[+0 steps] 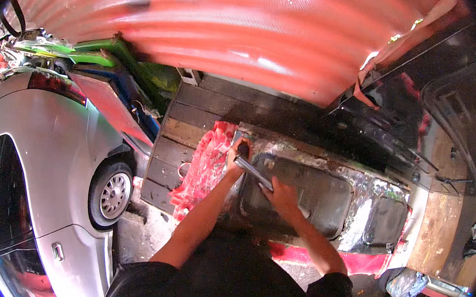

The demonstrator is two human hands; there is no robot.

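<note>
Tool of shiny grey metal, straight and bar-shaped with a dark rounded end point(254, 172), sits near the middle of the frame, angled from upper left down to lower right between two bare hands. Right hand point(283, 199) is wrapped around its lower end, so that grip looks closed on it. Left hand point(233, 164) is up at the dark end with fingers curled, but the rounded bit hides part of it, so I can't tell if it's clamped on or just steadying.

Handling-wise, my guess is solid and stiff, no bend at all, with some heft for its size. Bare metal that smooth would probably get slippery with sweaty fingers, so I'd take hold where the right hand is and keep the other one light near the dark end. Doesn't look fragile to me.

Below it, spread across centre to right of frame, is a long, dark, scuffed panel with two sunken rounded-corner areas and red along its lower edge point(314, 194). Reads as rigid sheet metal, awkward more than delicate; I'd lift it by both ends and watch for rough edges. Left of centre there's a ragged red piece with pale speckles point(206, 174) at the panel's end, can't tell if it's cloth or metal. Brown wooden planks point(179, 132) show beyond it.
</note>
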